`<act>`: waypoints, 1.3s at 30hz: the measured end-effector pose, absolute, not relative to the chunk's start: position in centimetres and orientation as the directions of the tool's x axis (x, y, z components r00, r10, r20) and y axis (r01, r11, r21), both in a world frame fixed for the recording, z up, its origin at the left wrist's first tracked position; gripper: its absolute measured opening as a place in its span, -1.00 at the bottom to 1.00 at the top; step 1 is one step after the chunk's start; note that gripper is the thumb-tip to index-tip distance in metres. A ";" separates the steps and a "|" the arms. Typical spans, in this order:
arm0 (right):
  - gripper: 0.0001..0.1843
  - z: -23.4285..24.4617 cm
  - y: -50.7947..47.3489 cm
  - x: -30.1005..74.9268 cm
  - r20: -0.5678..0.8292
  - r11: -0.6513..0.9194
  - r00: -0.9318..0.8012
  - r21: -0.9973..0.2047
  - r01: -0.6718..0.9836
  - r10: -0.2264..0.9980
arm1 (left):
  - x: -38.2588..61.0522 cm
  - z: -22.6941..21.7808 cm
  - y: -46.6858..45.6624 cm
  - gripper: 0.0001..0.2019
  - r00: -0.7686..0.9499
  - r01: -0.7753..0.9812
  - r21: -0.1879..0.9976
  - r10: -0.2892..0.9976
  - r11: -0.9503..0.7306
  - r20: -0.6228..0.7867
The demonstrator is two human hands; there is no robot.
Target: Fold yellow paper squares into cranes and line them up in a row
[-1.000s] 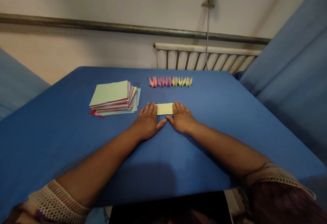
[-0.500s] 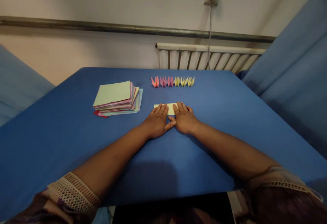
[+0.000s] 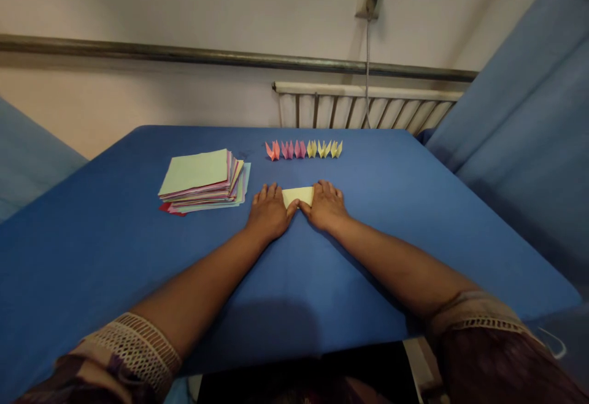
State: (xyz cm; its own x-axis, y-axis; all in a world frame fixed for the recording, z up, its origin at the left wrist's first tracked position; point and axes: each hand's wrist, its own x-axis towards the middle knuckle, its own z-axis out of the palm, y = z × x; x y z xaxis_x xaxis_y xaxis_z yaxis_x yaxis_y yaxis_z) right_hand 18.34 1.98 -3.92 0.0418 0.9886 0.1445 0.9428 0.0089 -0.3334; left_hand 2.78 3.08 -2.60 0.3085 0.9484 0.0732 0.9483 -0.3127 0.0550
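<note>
A pale yellow sheet of paper (image 3: 298, 196), folded into a narrow strip, lies flat on the table in front of me. My left hand (image 3: 270, 209) presses down over the strip's left end, palm down with fingers stretched forward. Over the right end rests my right hand (image 3: 326, 204), also flat with its fingers extended. Both thumbs point inward along the near edge of the paper and their tips almost meet. The strip's middle shows between the hands; its two ends are hidden under them.
To the left stands a stack of coloured paper (image 3: 197, 174), pale green on top. Behind the strip, several folded paper cranes (image 3: 300, 150) in orange, pink and yellow form a row. A blue cloth covers the table (image 3: 391, 220). Beyond are a radiator (image 3: 368, 106) and blue curtains (image 3: 515, 103).
My left hand has slid left from the paper's middle toward its left end. My thumbs have moved up onto the near edge. The whole view has shifted slightly.
</note>
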 end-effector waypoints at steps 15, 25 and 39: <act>-0.46 -3.9 3.5 21.9 0.091 0.014 0.026 -0.419 0.908 0.995 | -1.7 -2.4 4.6 -0.49 0.368 0.910 0.162 0.923 -0.382 0.110; -0.41 -3.1 5.1 22.0 0.017 0.052 -0.049 -0.381 0.923 0.999 | -0.6 -2.4 5.2 -0.54 0.409 0.856 0.263 0.894 -0.446 0.186; -0.30 -0.9 5.8 21.2 -0.119 -0.004 -0.043 -0.372 0.928 0.992 | -1.1 -2.7 5.4 -0.48 0.438 0.842 0.257 0.879 -0.475 0.191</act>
State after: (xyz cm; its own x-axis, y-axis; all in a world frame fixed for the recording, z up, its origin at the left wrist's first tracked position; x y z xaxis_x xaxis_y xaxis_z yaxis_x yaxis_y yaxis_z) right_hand 21.18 5.79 -0.94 -0.0430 0.9920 -0.1187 0.9283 -0.0043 -0.3718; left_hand -1.08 5.40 -2.66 0.4379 0.8786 0.1908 0.8415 -0.4752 0.2569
